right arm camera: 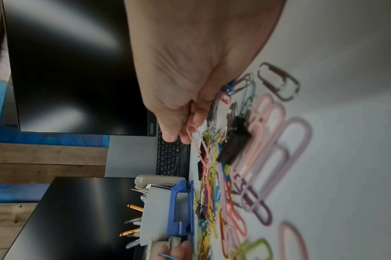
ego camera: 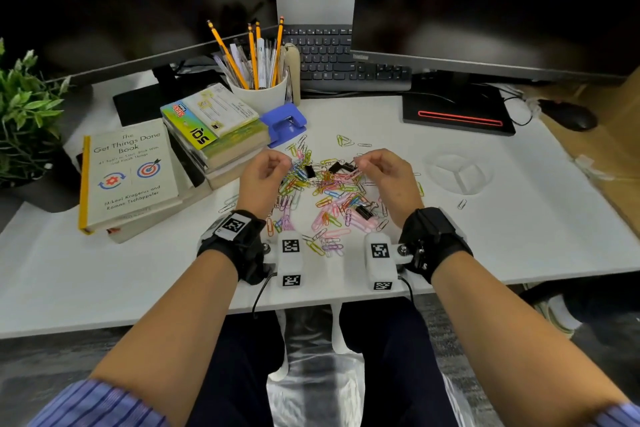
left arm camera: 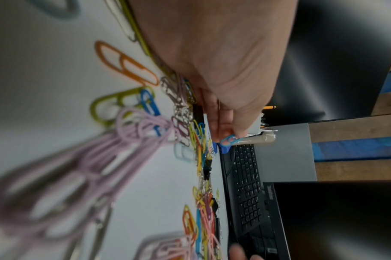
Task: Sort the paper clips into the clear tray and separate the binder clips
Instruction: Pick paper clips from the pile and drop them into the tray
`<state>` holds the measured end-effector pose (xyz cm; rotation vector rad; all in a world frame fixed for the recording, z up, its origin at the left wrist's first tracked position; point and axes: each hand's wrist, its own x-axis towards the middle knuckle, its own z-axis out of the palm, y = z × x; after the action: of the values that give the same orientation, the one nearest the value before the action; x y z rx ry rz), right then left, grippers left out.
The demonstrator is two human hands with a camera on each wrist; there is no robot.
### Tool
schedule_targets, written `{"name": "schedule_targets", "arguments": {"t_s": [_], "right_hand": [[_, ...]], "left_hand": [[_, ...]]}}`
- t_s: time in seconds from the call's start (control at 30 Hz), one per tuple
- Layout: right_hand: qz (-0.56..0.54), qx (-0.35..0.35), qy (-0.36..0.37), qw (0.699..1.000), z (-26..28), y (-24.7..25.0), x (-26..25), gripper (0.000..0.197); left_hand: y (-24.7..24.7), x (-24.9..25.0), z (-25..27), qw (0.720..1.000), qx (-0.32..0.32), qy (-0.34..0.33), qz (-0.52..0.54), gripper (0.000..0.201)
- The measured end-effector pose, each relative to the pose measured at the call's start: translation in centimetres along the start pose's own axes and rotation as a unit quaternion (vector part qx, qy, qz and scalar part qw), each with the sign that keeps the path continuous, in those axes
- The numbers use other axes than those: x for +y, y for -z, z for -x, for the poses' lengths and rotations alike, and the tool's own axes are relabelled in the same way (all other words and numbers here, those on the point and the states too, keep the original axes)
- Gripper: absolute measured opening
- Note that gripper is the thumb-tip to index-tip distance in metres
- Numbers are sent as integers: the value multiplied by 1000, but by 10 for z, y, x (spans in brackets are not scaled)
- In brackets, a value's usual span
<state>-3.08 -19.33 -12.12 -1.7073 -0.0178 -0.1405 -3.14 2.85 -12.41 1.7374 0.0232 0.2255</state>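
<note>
Left hand (ego camera: 261,175) pinches a light blue plastic-coated paper clip (left arm camera: 229,140) between thumb and fingertips, lifted just above the pile. Right hand (ego camera: 386,173) pinches a pale pink paper clip (right arm camera: 195,139) the same way, its far end trailing down toward the heap. Between and below both hands lies the spread of mixed coloured paper clips (ego camera: 323,204) on the white desk (ego camera: 485,218). Black metal binder clips sit in it: one (ego camera: 309,170) just right of the left hand's fingertips, one (ego camera: 341,167) just left of the right hand's fingertips, one (ego camera: 364,211) near the right wrist. The clear round divided tray (ego camera: 460,173) is off to the right of the right hand, well apart from the pile; one silver paper clip (ego camera: 461,204) lies just near it. Blue hole punch (ego camera: 284,121) beyond the left hand.
</note>
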Motion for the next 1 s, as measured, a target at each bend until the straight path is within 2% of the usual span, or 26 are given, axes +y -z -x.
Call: {"name": "schedule_targets", "arguments": {"t_s": [0.13,0.33,0.53,0.63,0.7,0.8,0.87,0.93,1.0], "right_hand": [[24,2,12,1000,0,-2,1,5],[52,22,12,998,1,-2,3,13],[164,-36,36,985,6,-10,-6,22],[207,-64,55,975,5,-12,-7,23],[215,-68,52,973,6,-12,-8,24],[216,-69,53,973,6,-13,-8,23],[197,-60,44,978,5,-13,-5,25],[186,-14,47,981,3,-13,-2,26],[221,31,71,972,2,-10,0,29]], "left_hand": [[2,2,0,1000,-2,12,13,21],[2,0,0,999,-18,-4,-35,21],[0,2,2,994,-65,10,-90,24],[-3,2,1,966,-113,-46,-228,18],[-5,3,2,938,-139,-61,-312,28],[-8,5,2,919,-156,-61,-356,32],[-7,5,2,914,-157,-64,-367,30],[-7,5,2,915,-152,-65,-368,27],[-8,5,1,921,-139,-67,-358,22]]}}
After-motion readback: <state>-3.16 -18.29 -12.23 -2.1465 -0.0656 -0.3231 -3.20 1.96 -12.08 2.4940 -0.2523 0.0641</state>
